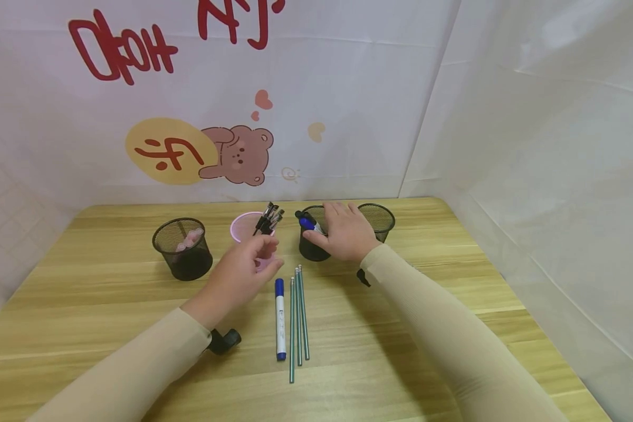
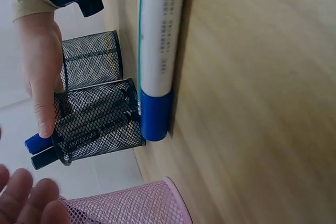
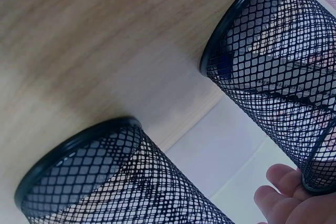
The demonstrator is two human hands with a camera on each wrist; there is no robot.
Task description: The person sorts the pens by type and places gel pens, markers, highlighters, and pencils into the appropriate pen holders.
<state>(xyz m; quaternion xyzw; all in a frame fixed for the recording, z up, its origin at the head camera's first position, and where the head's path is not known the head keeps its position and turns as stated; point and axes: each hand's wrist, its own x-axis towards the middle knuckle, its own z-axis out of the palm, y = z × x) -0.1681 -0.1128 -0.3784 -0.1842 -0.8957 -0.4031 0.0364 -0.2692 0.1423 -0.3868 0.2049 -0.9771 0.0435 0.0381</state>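
The right hand (image 1: 348, 231) lies over the mouth of the middle cup (image 1: 311, 249), a black mesh one. Its thumb reaches across to the blue marker (image 1: 307, 224) standing in that cup beside a dark marker (image 2: 44, 157), and its fingertips are at the far side of the rim; whether it grips the cup or only rests there, I cannot tell. The left hand (image 1: 240, 272) holds nothing, its fingers loosely bent and the thumb well apart from them, just in front of the pink cup (image 2: 134, 203). Several black pens (image 1: 268, 221) stick up out of the pink cup.

On the wooden counter (image 1: 348, 375), between the two forearms, a loose marker (image 1: 280, 319) lies with its blue cap pointing away from the person. Just right of it lie three green pencils (image 1: 299, 316), side by side, rubber ends away.

The left cup (image 1: 192, 266), also black mesh, contains pink items (image 1: 190, 240). The right cup (image 1: 377, 218) is partly hidden by the right hand. Behind, a white sheet (image 1: 348, 152) bears a printed bear (image 1: 242, 155) and red writing.
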